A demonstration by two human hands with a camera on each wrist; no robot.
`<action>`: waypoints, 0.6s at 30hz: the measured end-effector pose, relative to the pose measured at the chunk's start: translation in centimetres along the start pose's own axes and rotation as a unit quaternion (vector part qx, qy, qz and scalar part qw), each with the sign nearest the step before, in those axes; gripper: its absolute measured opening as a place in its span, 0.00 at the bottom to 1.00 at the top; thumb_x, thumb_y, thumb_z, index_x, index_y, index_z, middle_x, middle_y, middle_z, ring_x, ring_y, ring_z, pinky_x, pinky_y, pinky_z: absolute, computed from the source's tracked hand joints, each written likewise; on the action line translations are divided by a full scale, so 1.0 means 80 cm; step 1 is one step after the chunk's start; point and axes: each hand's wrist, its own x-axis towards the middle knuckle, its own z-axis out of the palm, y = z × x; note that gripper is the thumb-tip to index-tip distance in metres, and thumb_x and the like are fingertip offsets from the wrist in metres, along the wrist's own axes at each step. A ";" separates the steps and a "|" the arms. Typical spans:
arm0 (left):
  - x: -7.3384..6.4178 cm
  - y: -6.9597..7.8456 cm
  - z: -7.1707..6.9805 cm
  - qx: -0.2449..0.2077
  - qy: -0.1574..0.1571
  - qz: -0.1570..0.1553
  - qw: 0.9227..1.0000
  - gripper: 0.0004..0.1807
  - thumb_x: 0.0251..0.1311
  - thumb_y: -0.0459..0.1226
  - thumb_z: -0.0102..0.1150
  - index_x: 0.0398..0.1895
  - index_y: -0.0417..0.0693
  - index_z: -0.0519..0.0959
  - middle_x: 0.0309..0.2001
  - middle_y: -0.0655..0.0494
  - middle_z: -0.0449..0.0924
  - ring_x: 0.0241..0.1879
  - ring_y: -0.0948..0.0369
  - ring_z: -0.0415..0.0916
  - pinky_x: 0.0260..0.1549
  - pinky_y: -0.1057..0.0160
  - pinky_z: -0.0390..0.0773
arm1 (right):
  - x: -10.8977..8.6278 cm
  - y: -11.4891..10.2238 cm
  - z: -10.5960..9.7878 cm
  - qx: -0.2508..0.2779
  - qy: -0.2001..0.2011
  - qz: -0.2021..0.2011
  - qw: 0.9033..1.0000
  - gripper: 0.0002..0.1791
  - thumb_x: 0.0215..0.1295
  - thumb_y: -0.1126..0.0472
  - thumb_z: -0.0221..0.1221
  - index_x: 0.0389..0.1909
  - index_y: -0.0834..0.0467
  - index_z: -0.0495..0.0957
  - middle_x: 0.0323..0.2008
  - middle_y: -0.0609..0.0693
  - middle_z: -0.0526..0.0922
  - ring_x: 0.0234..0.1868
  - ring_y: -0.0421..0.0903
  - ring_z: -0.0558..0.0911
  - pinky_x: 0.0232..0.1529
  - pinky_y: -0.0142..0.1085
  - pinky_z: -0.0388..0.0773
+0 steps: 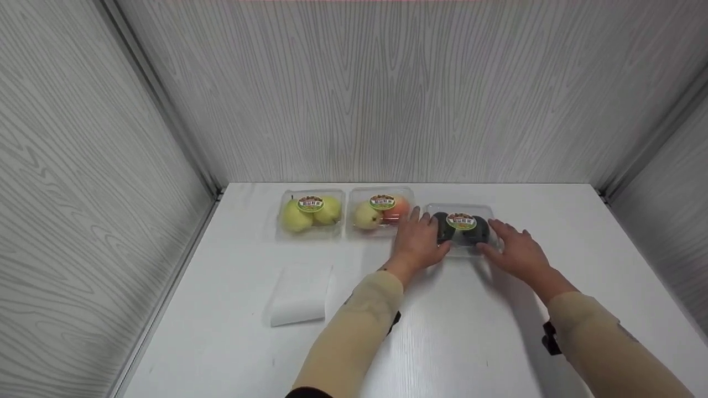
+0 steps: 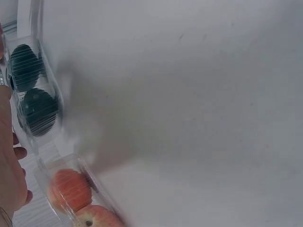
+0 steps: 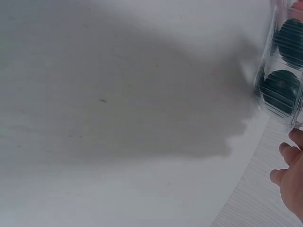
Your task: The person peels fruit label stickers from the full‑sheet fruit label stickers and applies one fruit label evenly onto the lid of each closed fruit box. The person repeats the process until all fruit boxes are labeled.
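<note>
A clear plastic box of dark round fruits [image 1: 462, 222] lies at the right of a row, with an oval label on its lid. My left hand [image 1: 416, 240] is at the box's left side, fingers extended and thumb near its front corner. At the right side, my right hand [image 1: 517, 249] has its fingers spread; in the right wrist view a fingertip touches or nearly touches the box's corner. The left wrist view shows the dark fruits [image 2: 39, 112] beside the left hand [image 2: 12, 156], which is partly cut off. The kind of dark fruit is unclear.
Left of my hands stand a clear box with a red and a pale fruit [image 1: 381, 210] and a clear box of yellow-green pears [image 1: 311, 214]. A curled white sheet [image 1: 301, 296] lies nearer on the white table [image 1: 221, 331]. Wood-grain panels [image 1: 354, 94] enclose the back and sides.
</note>
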 end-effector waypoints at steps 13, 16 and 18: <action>0.033 -0.009 0.003 0.025 0.001 -0.014 1.000 0.42 0.72 0.71 0.43 0.73 0.53 0.76 0.65 0.57 0.79 0.71 0.51 0.66 0.67 0.45 0.64 | 0.040 0.010 -0.001 0.009 -0.017 0.013 1.000 0.47 0.79 0.35 0.52 0.82 0.64 0.57 0.78 0.71 0.62 0.76 0.72 0.62 0.75 0.69 0.53; 0.040 -0.011 0.004 0.017 0.000 -0.019 1.000 0.42 0.72 0.71 0.44 0.72 0.52 0.76 0.65 0.56 0.80 0.72 0.50 0.66 0.65 0.45 0.65 | 0.048 0.013 0.001 0.012 -0.014 0.011 1.000 0.47 0.79 0.34 0.52 0.82 0.64 0.57 0.78 0.70 0.62 0.77 0.72 0.62 0.75 0.68 0.52; 0.045 -0.012 0.005 0.018 -0.003 -0.025 1.000 0.42 0.72 0.71 0.43 0.73 0.52 0.76 0.66 0.55 0.79 0.73 0.50 0.65 0.65 0.46 0.64 | 0.054 0.016 0.002 0.013 -0.011 0.008 1.000 0.46 0.79 0.35 0.52 0.82 0.64 0.57 0.78 0.70 0.62 0.77 0.72 0.62 0.75 0.68 0.52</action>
